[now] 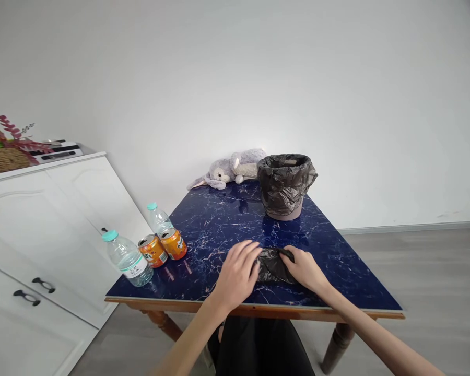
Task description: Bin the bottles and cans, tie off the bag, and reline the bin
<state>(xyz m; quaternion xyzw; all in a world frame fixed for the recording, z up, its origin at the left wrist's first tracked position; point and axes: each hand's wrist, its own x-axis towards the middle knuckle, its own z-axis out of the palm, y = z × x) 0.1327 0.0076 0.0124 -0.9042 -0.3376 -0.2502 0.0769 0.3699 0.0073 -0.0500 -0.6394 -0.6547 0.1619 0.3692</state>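
Both hands on a crumpled black plastic bag (pixel 273 265) at the near-centre of the blue marble table (pixel 337 250). Left hand (pixel 238 272) lies flat, fingers spread, against the bag's left side. Right hand (pixel 303 268) pinches the bag's top right edge. Behind it, well apart: bin (pixel 285 185) lined with a black bag, plush toy (pixel 229 169) at the far edge. Left side of table: 2 water bottles (pixel 127 257), 2 orange cans (pixel 163 247) touching each other. White cabinet (pixel 43 235) further left.
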